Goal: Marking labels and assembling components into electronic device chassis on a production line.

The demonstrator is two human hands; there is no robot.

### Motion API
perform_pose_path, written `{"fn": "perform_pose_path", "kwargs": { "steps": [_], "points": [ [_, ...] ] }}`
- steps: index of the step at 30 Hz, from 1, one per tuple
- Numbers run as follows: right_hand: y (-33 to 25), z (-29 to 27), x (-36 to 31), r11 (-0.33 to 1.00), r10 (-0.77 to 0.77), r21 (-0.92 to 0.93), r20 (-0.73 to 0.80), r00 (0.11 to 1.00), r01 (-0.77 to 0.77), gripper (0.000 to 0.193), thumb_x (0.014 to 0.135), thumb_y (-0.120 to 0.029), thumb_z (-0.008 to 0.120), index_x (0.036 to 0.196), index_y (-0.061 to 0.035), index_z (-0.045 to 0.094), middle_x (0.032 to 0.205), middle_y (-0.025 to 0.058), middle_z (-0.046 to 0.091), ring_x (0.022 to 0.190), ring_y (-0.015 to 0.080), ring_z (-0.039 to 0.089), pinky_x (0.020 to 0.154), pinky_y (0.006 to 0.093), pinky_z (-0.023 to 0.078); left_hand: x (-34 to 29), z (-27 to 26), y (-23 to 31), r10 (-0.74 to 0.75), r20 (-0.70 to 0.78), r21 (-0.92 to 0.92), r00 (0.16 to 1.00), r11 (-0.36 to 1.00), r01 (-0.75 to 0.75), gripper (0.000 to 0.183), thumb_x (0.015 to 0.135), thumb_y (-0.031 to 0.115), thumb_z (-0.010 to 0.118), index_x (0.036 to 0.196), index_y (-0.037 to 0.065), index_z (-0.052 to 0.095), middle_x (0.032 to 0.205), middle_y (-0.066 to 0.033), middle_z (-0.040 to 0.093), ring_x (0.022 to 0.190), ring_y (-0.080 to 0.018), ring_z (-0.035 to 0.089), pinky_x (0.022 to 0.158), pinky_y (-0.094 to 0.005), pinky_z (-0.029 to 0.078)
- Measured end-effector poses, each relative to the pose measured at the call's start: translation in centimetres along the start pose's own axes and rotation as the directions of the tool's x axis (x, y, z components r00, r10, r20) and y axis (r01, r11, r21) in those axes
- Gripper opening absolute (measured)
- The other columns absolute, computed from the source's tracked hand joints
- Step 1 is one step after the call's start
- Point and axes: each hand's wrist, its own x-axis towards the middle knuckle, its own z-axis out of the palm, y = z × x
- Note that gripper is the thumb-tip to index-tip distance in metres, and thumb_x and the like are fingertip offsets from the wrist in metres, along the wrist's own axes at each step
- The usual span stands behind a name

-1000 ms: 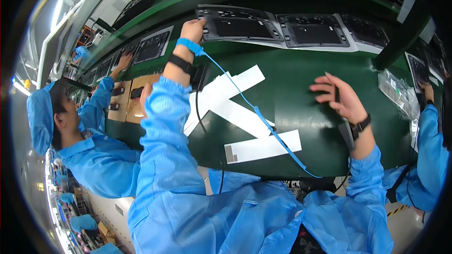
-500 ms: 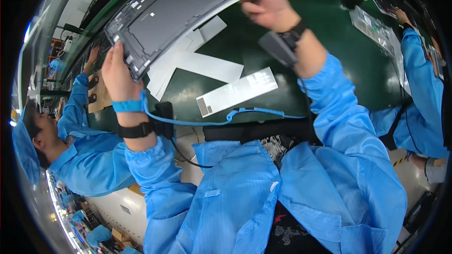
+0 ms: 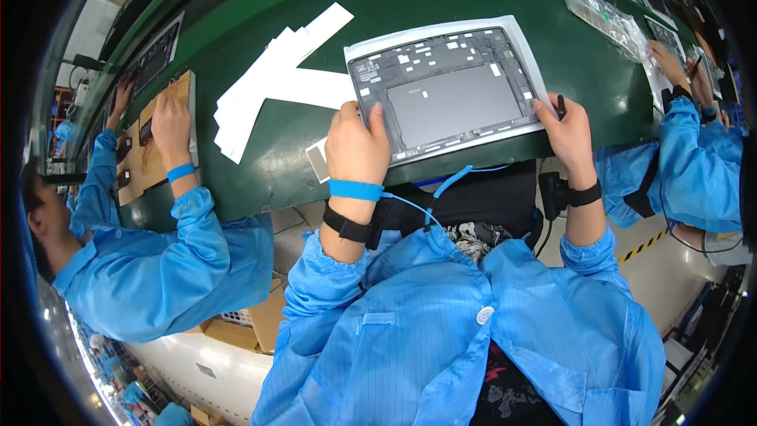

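A dark grey tablet housing [image 3: 461, 106] with small white pads rests on a white backing sheet [image 3: 520, 39] in front of me, over the green table. My left hand [image 3: 356, 142] grips its left front corner, thumb along the edge. At the right front corner, my right hand [image 3: 569, 138] pinches housing and sheet, thumb on top. A small black stick-like piece [image 3: 561, 106] shows by my right fingers; whether I hold it is unclear. Left of the housing lie several white paper strips [image 3: 276, 79], one running up to its edge. A label strip [image 3: 318, 159] is partly hidden behind my left hand.
A blue coiled cord [image 3: 451, 183] runs from my left wristband. A co-worker's hand [image 3: 172, 122] works over a brown board [image 3: 189, 95] at the left. Clear plastic packaging [image 3: 605, 20] lies at the right, near another person's hand [image 3: 669, 59].
The housing has come down from the upper left, toward me and to the right, and is now level between my hands. My right hand, apart from its edge before, now grips it.
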Motion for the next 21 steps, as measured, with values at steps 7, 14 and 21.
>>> {"fn": "perform_pose_path", "kwargs": {
  "steps": [7,14,21],
  "points": [
    [-1.6,-2.0,-0.7,0.991,-0.131,-0.045,-0.459,0.879,0.124,0.037,0.1,-0.026,0.057,0.087,0.0075,0.067,0.084,0.0114,0.062,0.08,0.0176,0.06,0.068,0.0329,0.047,-6.7,-5.2,-3.4,0.297,-0.06,0.227,0.953,0.934,-0.276,0.048,0.09,0.022,0.066,0.134,0.004,0.057,0.141,-0.0252,0.044,0.128,-0.0426,0.044,0.106,-0.0499,0.037],
    [-9.2,5.1,-4.2,0.83,-0.141,0.549,0.042,0.989,0.095,0.037,0.103,-0.03,0.048,0.09,-0.0002,0.067,0.076,0.003,0.063,0.067,0.0065,0.058,0.059,0.0209,0.048,-7.1,-4.3,-6.3,0.209,0.083,0.251,0.974,0.942,-0.224,0.058,0.092,0.031,0.064,0.146,0.016,0.047,0.156,-0.0196,0.031,0.142,-0.0432,0.029,0.113,-0.0589,0.025],
    [-14.4,15.1,-2.5,0.76,-0.24,0.634,0.479,0.844,-0.144,0.036,0.102,-0.031,0.055,0.098,0.0033,0.066,0.077,0.008,0.065,0.065,0.0107,0.062,0.063,0.024,0.051,-6.4,-4.1,-7.3,0.263,0.107,0.293,0.959,0.913,-0.283,0.058,0.088,0.039,0.067,0.142,0.022,0.052,0.155,-0.0195,0.032,0.142,-0.0439,0.028,0.112,-0.0623,0.021]
  ]
}}
